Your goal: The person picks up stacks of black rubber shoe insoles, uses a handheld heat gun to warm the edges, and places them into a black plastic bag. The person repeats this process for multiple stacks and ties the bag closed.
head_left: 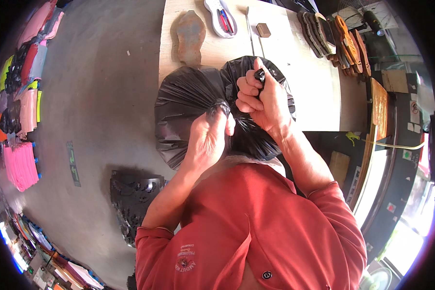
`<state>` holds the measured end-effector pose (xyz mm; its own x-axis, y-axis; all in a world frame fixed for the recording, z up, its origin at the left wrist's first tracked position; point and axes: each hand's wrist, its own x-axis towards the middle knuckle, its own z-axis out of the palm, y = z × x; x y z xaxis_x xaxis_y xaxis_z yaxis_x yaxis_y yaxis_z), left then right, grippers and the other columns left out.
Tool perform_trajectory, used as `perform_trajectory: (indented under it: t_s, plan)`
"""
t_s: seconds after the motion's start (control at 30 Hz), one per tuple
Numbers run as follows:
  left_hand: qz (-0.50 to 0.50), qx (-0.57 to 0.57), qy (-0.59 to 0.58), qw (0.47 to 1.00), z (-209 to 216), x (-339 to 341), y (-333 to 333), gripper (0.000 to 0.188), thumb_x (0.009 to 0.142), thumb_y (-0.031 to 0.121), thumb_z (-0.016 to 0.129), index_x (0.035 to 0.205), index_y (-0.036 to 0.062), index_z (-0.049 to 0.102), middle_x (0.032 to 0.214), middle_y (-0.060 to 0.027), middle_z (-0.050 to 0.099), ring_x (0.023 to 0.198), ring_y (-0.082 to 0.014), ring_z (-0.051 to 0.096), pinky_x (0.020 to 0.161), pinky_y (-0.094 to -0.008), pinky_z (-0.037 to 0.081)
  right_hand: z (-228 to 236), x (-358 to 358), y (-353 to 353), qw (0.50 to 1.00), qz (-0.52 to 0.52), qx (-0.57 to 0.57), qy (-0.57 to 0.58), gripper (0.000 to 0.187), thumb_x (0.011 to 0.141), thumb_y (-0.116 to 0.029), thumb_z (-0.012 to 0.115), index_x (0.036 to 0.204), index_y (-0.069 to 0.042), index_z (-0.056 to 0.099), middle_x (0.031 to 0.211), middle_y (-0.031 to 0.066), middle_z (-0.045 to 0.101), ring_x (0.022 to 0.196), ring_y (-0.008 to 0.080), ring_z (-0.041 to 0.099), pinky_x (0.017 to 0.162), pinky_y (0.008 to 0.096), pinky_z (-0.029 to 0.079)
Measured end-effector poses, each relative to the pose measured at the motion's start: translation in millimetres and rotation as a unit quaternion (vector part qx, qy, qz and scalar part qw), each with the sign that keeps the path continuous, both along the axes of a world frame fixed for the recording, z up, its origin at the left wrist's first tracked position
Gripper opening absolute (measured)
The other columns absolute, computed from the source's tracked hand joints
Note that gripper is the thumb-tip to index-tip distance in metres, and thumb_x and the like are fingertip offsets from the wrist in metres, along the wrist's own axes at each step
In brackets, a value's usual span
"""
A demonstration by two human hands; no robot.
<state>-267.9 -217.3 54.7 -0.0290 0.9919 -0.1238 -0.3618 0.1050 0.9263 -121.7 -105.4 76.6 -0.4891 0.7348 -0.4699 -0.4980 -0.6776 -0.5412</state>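
A full, shiny black plastic bag [181, 104] bulges in two rounded lobes in front of my chest, over the near edge of a light wooden table [314, 87]. Whether it is one bag or two side by side I cannot tell. My left hand [209, 133] is closed around a gathered twist of the plastic at the left lobe. Higher and to the right, my right hand [262, 99] makes a fist around another gathered end, whose tip pokes out by the thumb. Pleats fan out from both grips. What the plastic contains is hidden.
On the table lie a worn sole-shaped piece [191, 36], a white sole-shaped tray [221, 18] with pens, a thin rod [250, 29] and a small brown block [263, 30]. Shoe soles [350, 43] stand at the far right. A black perforated container [133, 198] sits on the floor.
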Motion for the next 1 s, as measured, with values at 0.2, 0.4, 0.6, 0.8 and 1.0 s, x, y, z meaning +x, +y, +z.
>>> perform_trajectory:
  t_s: [0.2,0.4,0.6,0.8,1.0]
  plan:
    - [-0.026,0.241,0.485,0.84,-15,11,-6,0.013,0.083,0.011,0.069,0.087,0.0086,0.057,0.081,-0.0067,0.054,0.08,-0.0292,0.052,0.072,-0.0422,0.04,-24,-23,24,0.966,0.045,0.052,-0.251,0.054,0.106,-0.047,0.057,0.068,-0.014,0.038,0.057,-0.0039,0.033,0.043,0.0089,0.028,0.042,0.0295,0.023]
    - [0.0,0.157,0.402,0.902,-6,13,-22,0.025,0.102,0.019,0.057,0.083,0.0039,0.053,0.08,-0.0064,0.053,0.076,-0.0234,0.052,0.073,-0.0379,0.041,-42,-29,26,0.957,0.051,0.036,-0.282,0.052,0.106,-0.045,0.057,0.067,-0.016,0.038,0.056,-0.0048,0.032,0.043,0.0099,0.027,0.041,0.0297,0.022]
    - [0.134,-0.074,-0.08,0.985,4,2,9,0.038,0.112,0.029,0.048,0.099,-0.0021,0.066,0.095,-0.0063,0.068,0.094,-0.0143,0.06,0.089,-0.0293,0.047,-6,14,4,0.918,0.133,0.266,-0.264,0.034,0.104,-0.041,0.064,0.087,-0.012,0.058,0.064,-0.0033,0.046,0.051,0.0062,0.039,0.05,0.0268,0.033]
    - [0.138,-0.033,0.143,0.979,-2,13,33,0.03,0.11,0.022,0.055,0.125,-0.0029,0.063,0.118,-0.0094,0.068,0.103,-0.0117,0.06,0.095,-0.026,0.047,8,11,-30,0.666,0.28,0.538,-0.434,0.037,0.081,-0.017,0.081,0.108,0.005,0.069,0.085,0.0238,0.071,0.081,0.0348,0.075,0.071,0.0449,0.056]
    - [0.027,-0.012,0.134,0.991,-11,4,17,0.049,0.107,0.019,0.062,0.146,-0.0084,0.05,0.11,-0.0061,0.069,0.095,-0.0079,0.06,0.089,-0.0255,0.05,5,14,-32,0.8,0.152,0.396,-0.425,0.022,0.101,-0.017,0.063,0.091,0.001,0.071,0.074,0.0108,0.068,0.064,0.0113,0.058,0.06,0.0313,0.048]
